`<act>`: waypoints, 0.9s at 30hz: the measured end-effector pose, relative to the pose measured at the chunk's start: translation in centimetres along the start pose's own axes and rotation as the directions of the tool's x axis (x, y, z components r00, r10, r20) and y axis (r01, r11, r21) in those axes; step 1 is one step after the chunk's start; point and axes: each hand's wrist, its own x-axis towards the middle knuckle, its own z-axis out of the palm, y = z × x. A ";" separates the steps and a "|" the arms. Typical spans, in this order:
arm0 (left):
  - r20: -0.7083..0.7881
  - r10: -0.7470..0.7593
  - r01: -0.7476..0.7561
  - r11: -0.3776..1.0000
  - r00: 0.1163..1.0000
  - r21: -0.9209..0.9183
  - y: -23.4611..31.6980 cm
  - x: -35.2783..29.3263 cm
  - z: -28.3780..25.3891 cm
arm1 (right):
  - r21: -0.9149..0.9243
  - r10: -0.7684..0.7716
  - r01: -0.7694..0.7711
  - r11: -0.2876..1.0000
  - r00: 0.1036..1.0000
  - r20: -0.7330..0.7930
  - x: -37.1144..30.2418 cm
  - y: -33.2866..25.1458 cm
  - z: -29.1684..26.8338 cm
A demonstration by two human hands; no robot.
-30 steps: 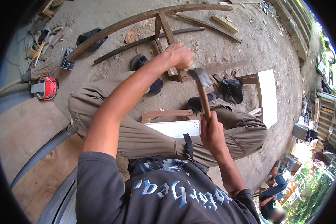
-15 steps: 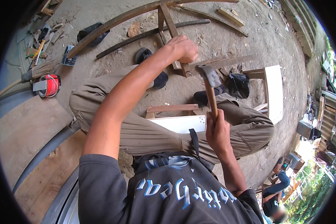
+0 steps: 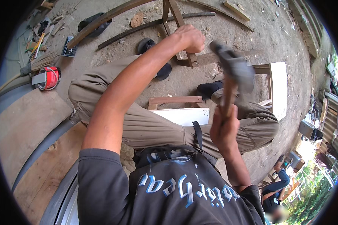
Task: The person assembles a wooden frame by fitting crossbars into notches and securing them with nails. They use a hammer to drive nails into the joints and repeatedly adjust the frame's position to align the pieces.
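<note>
My left hand (image 3: pixel 191 38) is stretched forward over the ground, closed round one member of a brown wooden frame (image 3: pixel 174 13). The fingers curl down, so their exact grip is hidden. Closer to my body, my right hand (image 3: pixel 225 127) is wrapped round the handle of a hammer (image 3: pixel 237 69). The hammer's metal head is raised beside the frame, apart from it, and smeared by motion. Between my legs lies a white board (image 3: pixel 186 116) with a reddish-brown wooden rail (image 3: pixel 175 99) just beyond it.
A white-topped wooden piece (image 3: pixel 278 90) stands beyond my right knee. Dark wooden strips (image 3: pixel 154 25) lie on the dirt floor. To the left are a red can (image 3: pixel 49 78), a broom (image 3: pixel 43 62) and plywood sheets (image 3: pixel 33 123). Another person (image 3: pixel 276 187) sits far right.
The hammer has swung up and toward the right, with its head now larger and blurred. My left hand and the wooden frame have shifted slightly up and right in view.
</note>
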 end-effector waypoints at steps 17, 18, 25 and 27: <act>-0.209 0.087 -0.100 0.994 0.974 -0.053 -0.8 -0.6 1.3 | 0.000 -0.093 0.094 0.996 0.992 -0.083 0.1 -0.6 -0.2; -0.087 0.050 -0.053 0.998 0.995 -0.035 -0.4 0.0 0.9 | -0.003 -0.106 0.106 0.994 0.989 -0.099 -0.4 0.2 0.3; 0.097 -0.029 0.030 1.000 0.995 -0.010 0.7 1.2 -0.1 | 0.003 0.074 -0.074 0.997 0.997 0.015 -1.3 3.3 1.2; 0.019 -0.006 0.007 0.999 1.000 -0.036 0.3 1.2 -0.2 | 0.031 0.058 -0.058 0.998 0.998 -0.017 -0.8 2.5 0.9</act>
